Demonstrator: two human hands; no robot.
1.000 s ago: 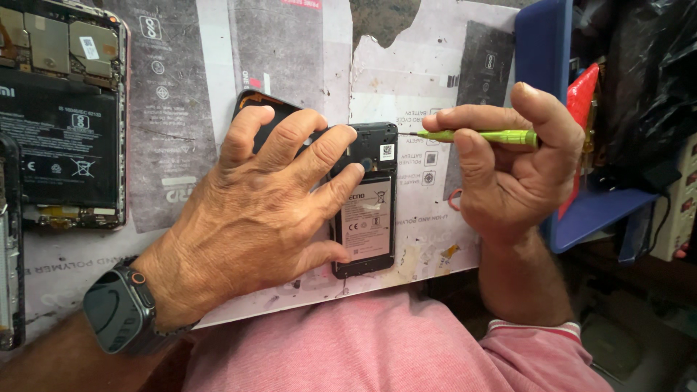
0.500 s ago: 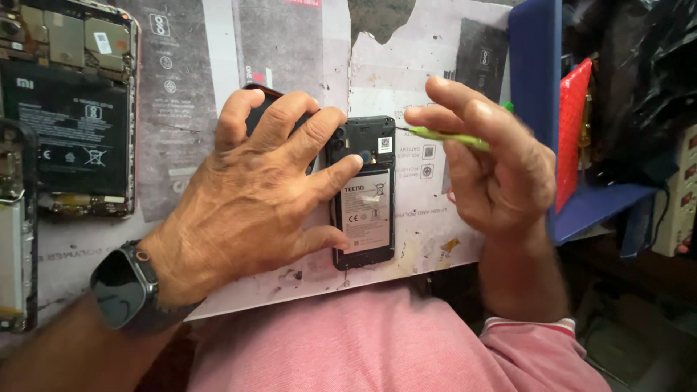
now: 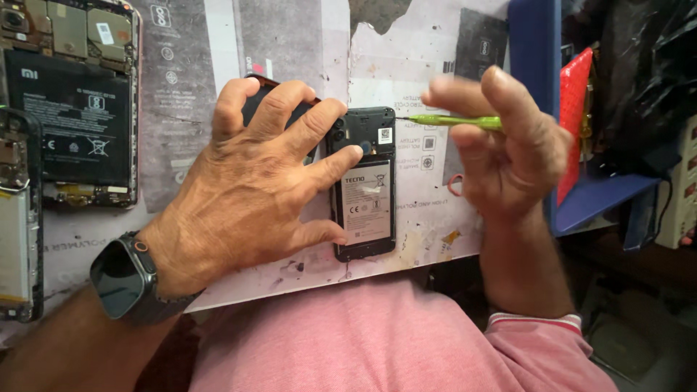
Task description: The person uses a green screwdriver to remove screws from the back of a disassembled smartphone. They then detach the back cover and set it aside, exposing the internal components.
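An opened black phone point(image 3: 367, 190) with its back cover off lies on a worn grey work mat point(image 3: 290, 43). My left hand point(image 3: 254, 189) presses flat on the phone's left side, fingers spread, index fingertip on its upper part. A dark smartwatch point(image 3: 123, 277) is on that wrist. My right hand point(image 3: 508, 145) pinches a thin green screwdriver point(image 3: 454, 120), whose metal tip touches the phone's upper right edge. Under my left fingers a second dark cover point(image 3: 254, 91) partly shows.
A larger opened phone point(image 3: 72, 101) with its battery exposed lies at the far left, and another phone frame point(image 3: 18, 218) sits at the left edge. A blue tray point(image 3: 541, 72) with a red item point(image 3: 575, 116) stands on the right. My pink shirt point(image 3: 377, 341) fills the foreground.
My right hand has moved left and down, bringing the screwdriver tip to the phone's upper right edge. My left hand stays pressed on the phone.
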